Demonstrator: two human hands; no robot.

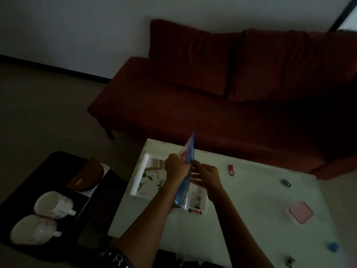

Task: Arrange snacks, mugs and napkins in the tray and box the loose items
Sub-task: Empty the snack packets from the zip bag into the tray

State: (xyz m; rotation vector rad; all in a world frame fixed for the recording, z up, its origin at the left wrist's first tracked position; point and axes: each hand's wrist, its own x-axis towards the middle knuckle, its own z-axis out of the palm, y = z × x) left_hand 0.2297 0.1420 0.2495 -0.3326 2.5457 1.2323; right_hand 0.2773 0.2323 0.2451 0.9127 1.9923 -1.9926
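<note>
Mugs come first at the far left: we see two white ones lying on their sides on a dark tray (58, 161), the farther mug (55, 205) and the nearer mug (33, 230), both with handles pointing right. Behind them on the same tray sits a brown half-round holder (87, 176) with something pale under it.

Moving right, a white table (251, 200) carries a white box (142, 178) printed with green leaves; its inside shows a few small pale items we cannot identify in the dim light. Above this box we hold a blue and pink snack packet (188, 151), upright and slightly tilted, its top corner pointing toward the red sofa (212, 84). Our left hand (176, 167) has its grip clamped on the packet's left edge, fingers curled round it. Our right hand (206, 176) pinches the packet from the right side near the same height, so both grips are closed on it. The packet's lower end hangs between our forearms, over the box's right part.

Just below the box lies a small red wrapper (195, 211). Further right on the table we see a red clip-like item (231, 169), a small blue-grey item (286, 183), a pink square container (301, 212), and a blue item (333, 246) near the right edge.
</note>
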